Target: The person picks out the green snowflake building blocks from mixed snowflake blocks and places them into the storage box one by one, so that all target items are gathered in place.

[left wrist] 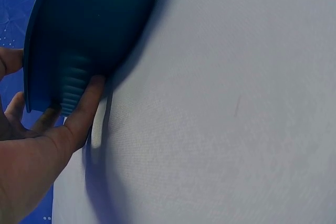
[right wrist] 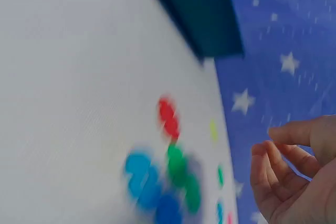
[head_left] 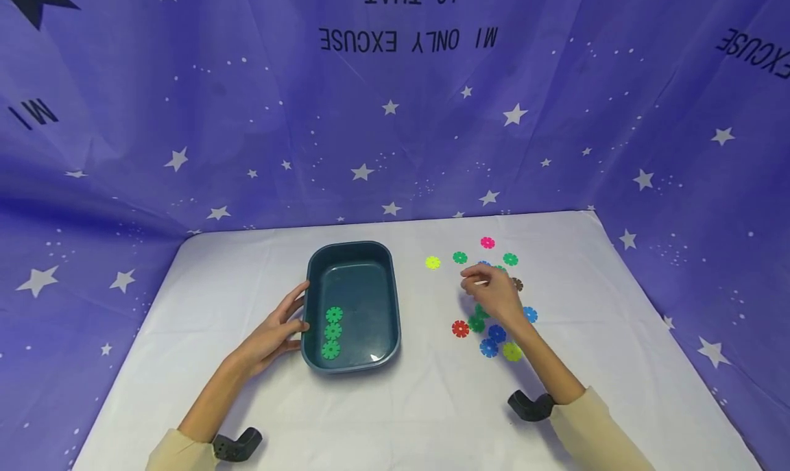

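A dark teal plastic tub (head_left: 385, 361) stands left of the middle of the table. My left hand (head_left: 271, 337) holds its left side, with fingertips at the rim and one finger along the outer wall in the left wrist view. Three green notched plastic discs (head_left: 333, 331) lie in a column on the tub's floor. My right hand (head_left: 494, 294) hovers over a loose group of similar discs, its fingers loosely bent with nothing visible between them. Below it lie a red disc (head_left: 460, 329), blue discs (head_left: 489, 348) and green discs (head_left: 476, 323), blurred in the right wrist view.
Beyond the right hand lie a pink disc (head_left: 487, 243), two green discs and a yellow disc (head_left: 433, 262). A brown disc (head_left: 518, 284) is partly hidden by the hand. The white-covered table (head_left: 345, 423) meets a purple star-patterned curtain (head_left: 296, 128) behind and at the sides.
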The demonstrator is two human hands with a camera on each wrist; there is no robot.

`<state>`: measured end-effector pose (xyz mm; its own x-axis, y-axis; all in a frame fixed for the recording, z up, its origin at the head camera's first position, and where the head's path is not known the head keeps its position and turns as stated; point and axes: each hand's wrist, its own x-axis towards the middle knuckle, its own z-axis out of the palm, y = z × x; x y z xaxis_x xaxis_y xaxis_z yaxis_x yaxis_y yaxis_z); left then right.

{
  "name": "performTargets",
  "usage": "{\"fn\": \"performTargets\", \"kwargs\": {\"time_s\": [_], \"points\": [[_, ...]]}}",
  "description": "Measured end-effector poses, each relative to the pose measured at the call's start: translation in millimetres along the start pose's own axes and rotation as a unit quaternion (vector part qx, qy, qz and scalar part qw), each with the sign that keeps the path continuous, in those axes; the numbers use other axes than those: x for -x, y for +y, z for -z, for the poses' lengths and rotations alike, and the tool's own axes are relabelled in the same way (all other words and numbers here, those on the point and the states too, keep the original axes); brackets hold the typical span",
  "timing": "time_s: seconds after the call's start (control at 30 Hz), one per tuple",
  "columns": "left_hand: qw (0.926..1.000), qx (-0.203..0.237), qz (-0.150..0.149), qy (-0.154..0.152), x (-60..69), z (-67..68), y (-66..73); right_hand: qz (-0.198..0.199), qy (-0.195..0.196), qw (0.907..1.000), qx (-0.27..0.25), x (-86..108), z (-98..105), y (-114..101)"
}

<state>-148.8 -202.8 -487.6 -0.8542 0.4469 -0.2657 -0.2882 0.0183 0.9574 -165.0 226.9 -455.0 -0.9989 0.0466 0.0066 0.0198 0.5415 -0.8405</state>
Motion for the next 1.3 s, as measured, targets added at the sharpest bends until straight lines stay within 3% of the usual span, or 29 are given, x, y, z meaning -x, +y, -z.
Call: {"fn": "performTargets", "kwargs": {"time_s": [0.2,0.37,1.03,1.3], "points": [[1.0000,-0.007,0.002,0.002,0.9,0.7,0.2,-0.029,0.011,0.9969,0.072,8.0,18,41],[1.0000,-0.005,0.000,-0.001,-0.6,-0.1,0.6,-0.037,-0.001,0.9946,0.096,10.2,19,59],[1.0000,-0.005,0.001,0.000,0.0,0.7,-0.4,-0.033,-0.061,0.9897,0.126,8.1,22,60],[1.0000,0.000,0.006,0.008,-0.8,-0.1,-0.7,-0.030,-0.064,0.9895,0.126,8.7,21,60]]}}
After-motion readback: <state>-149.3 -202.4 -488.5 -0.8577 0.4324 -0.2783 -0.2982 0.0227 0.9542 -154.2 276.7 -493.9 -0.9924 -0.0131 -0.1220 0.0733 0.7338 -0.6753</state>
